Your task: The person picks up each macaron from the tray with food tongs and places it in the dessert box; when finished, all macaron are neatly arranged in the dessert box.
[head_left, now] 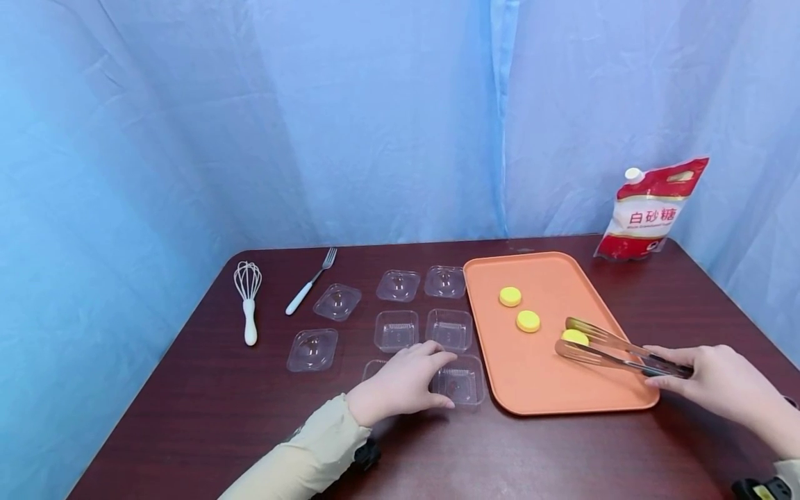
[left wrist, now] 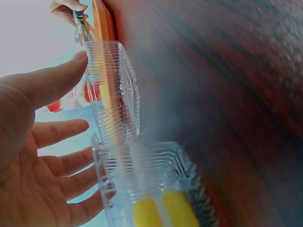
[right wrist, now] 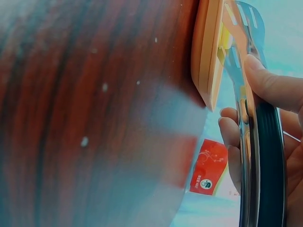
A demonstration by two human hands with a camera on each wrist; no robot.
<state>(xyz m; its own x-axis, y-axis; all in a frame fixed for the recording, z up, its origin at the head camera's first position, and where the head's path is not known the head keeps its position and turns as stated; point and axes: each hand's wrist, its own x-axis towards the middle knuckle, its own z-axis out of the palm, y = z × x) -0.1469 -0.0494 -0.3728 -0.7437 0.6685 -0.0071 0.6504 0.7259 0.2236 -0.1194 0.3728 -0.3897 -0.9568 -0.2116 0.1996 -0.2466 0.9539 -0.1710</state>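
Tongs [head_left: 609, 339] occupy pinching right grip [head_left: 712, 380], left grip [head_left: 403, 380] spread near four tubs [head_left: 450, 330], four lids [head_left: 337, 303].

Wears a pale cream left sleeve [head_left: 306, 448], creased and gathered at its end; carries a small black device [head_left: 367, 455] beneath it, and a yellow-marked black unit [head_left: 761, 489] at the right.

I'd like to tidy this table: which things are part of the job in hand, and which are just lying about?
In the job:
tongs, held in the right hand
yellow round pieces
orange tray
clear containers, by the left hand
clear lids, probably

Lying about, it seems:
whisk
fork
red-and-white pouch
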